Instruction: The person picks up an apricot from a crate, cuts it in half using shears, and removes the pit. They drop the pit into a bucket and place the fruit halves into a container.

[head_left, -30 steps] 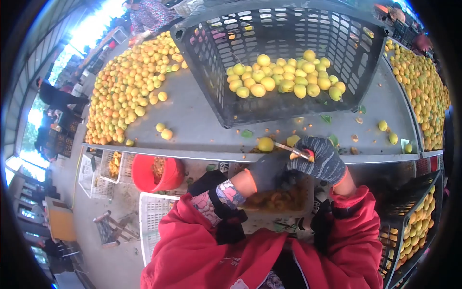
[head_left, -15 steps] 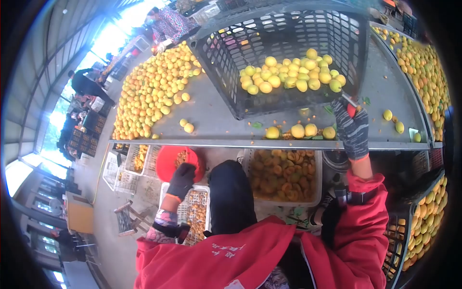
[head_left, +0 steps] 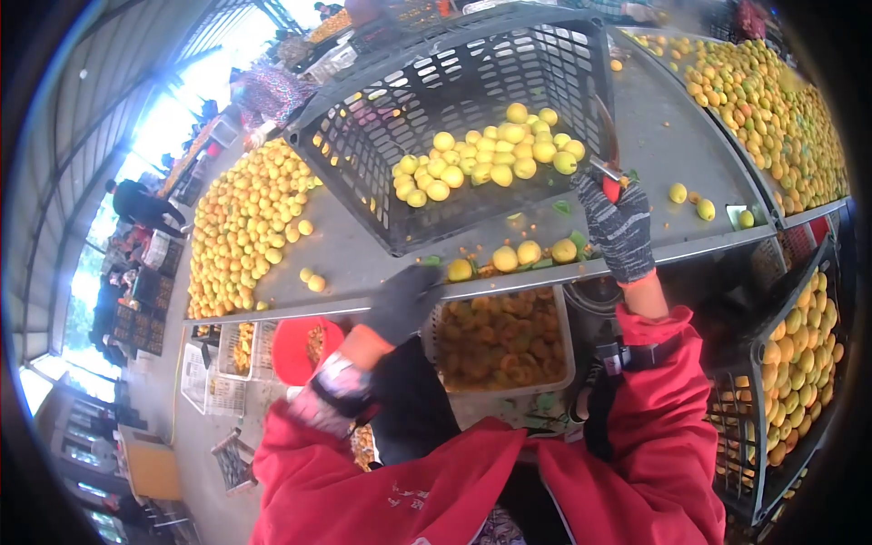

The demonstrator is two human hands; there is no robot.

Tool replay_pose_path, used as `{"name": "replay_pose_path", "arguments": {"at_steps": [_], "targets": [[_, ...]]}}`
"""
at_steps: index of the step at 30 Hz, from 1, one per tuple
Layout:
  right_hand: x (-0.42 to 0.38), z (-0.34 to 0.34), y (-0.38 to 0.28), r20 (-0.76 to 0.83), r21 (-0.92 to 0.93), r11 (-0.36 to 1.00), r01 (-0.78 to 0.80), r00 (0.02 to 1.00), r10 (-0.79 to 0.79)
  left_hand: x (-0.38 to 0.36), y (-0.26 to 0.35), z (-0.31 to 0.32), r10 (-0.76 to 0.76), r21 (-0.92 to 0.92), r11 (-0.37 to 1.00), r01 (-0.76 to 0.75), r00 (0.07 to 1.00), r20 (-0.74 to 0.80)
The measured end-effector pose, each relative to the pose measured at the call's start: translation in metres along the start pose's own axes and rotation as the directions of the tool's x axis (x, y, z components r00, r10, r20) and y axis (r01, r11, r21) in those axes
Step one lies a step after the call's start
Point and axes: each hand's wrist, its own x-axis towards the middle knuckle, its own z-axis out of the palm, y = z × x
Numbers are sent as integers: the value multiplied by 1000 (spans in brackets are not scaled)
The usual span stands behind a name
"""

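Observation:
My right hand (head_left: 618, 222), in a grey knit glove, is closed around the red handle of a knife (head_left: 611, 188); its curved blade points up beside the black crate. My left hand (head_left: 404, 302), in a dark glove, is smeared by motion at the metal table's front edge, so its fingers cannot be made out. Just right of it a short row of yellow apricots (head_left: 529, 252) lies along that edge, between my two hands. Behind them the tilted black plastic crate (head_left: 350, 195) holds a heap of whole yellow apricots (head_left: 490, 154).
A large apricot pile (head_left: 245, 227) covers the table's left end. Below the edge are a white tub (head_left: 569, 363) of orange-brown fruit pieces and a red basin (head_left: 289, 350). Full crates (head_left: 758, 436) stand at lower right. Other people (head_left: 263, 95) are farther back.
My left hand has risen from beside the red basin to the table edge near the apricot row. My right hand still grips the knife. The whole view has shifted and tilted.

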Motion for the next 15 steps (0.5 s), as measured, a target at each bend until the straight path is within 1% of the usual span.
{"name": "replay_pose_path", "arguments": {"at_steps": [2,3,4,6,7,9,12,14,15], "targets": [[2,0,1,25,-47,998,48,999,-47,52,33,33,206,-14,979,-205,978,21],[3,1,-1,6,2,999,-51,999,51,76,42,53,205,-6,979,-205,975,83],[4,0,2,9,-32,998,-62,998,62,97,48,73,202,1,979,-205,968,145],[8,-3,10,14,-101,991,-84,996,86,131,60,107,268,169,932,-320,924,274],[10,-4,12,14,-130,988,-79,997,81,143,60,121,320,130,918,-374,894,313],[12,-3,15,14,-95,987,-129,991,131,161,58,143,416,46,883,-468,824,385],[15,-3,24,21,-59,981,-187,982,188,178,63,149,351,86,885,-457,777,522],[16,-3,27,18,-15,981,-194,981,194,188,57,158,325,37,914,-405,780,535],[17,-3,30,15,-20,988,-152,988,152,191,55,162,315,13,924,-381,781,540]]}}
